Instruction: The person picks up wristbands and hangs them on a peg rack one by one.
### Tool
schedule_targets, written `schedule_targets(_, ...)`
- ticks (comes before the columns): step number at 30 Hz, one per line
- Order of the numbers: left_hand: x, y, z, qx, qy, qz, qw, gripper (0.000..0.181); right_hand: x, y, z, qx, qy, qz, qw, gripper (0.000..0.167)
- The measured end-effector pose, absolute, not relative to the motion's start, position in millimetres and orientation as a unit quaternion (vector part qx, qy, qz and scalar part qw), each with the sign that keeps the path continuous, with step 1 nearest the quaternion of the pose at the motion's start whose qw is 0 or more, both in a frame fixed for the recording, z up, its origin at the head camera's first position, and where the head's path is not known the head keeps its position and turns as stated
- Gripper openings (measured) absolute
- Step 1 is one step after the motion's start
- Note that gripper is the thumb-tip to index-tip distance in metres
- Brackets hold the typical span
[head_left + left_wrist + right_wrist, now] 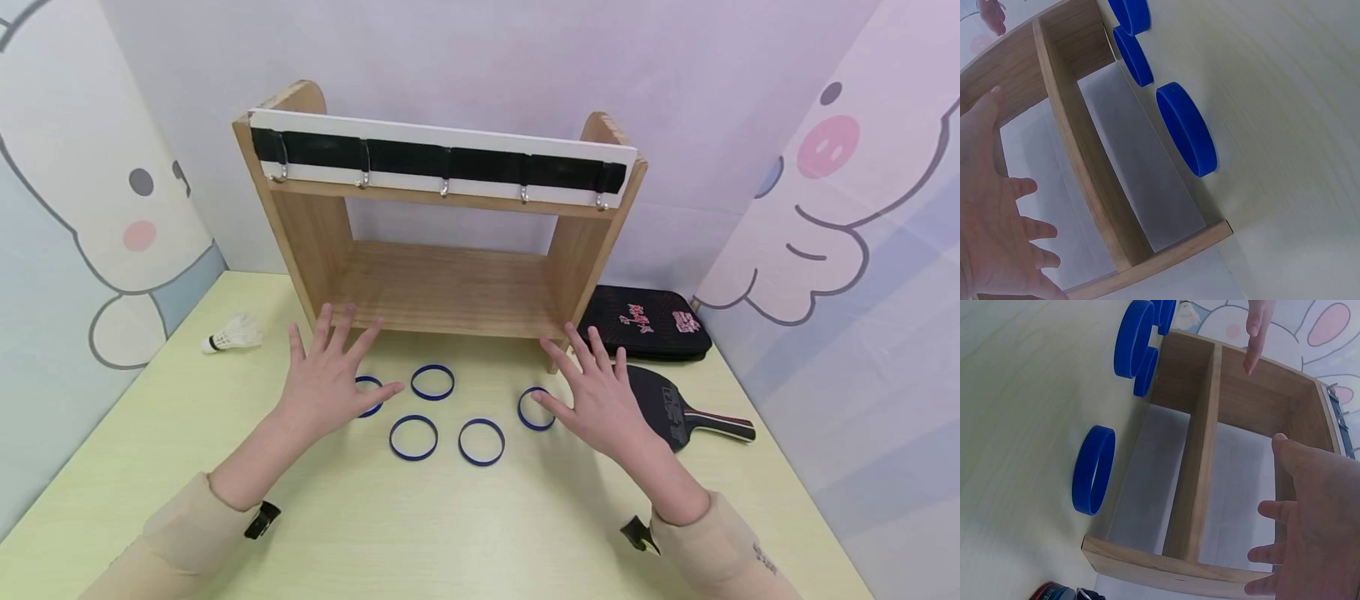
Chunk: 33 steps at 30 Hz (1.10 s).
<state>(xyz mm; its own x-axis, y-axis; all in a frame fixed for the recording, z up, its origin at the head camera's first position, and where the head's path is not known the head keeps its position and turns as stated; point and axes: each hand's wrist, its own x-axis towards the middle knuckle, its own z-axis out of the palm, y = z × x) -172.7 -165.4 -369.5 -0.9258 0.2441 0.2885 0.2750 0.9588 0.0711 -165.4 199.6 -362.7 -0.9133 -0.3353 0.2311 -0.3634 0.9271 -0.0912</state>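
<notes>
Left hand (326,379): above table (450,533), fingers spread, gripped nothing; left ring (369,378) lay below its thumb, partly hidden.
Right hand (597,402): fingers likewise apart; right ring (520,408) lay below its thumb.
Middle rings (412,458): three, between hands, well inside table's left and right edges; round, no long axis.
Room: open between forearms; wooden shelf (450,287) bounded far side.

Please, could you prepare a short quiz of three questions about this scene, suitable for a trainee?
1. How many blue rings lie on the table?
2. True or false: the left hand grips one of them.
3. In the head view, what lies to the left of the wooden shelf? a) the racket; b) the shuttlecock; c) the black case.

Key:
1. Five.
2. False; its fingers are spread and hold nothing.
3. b.
</notes>
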Motion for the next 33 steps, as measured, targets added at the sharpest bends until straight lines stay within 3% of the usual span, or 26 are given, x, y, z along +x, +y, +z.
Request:
schedule_targets(17,-174,-167,-364,-0.134,-0.979,-0.053,0.143,0.095,-165,201,-359,0.171,-0.977,0.060,0.110,0.074)
schedule_targets(33,-168,-186,-345,-0.140,-0.977,-0.024,0.161,0.095,-170,224,-331,0.149,-0.978,0.067,0.134,0.075)
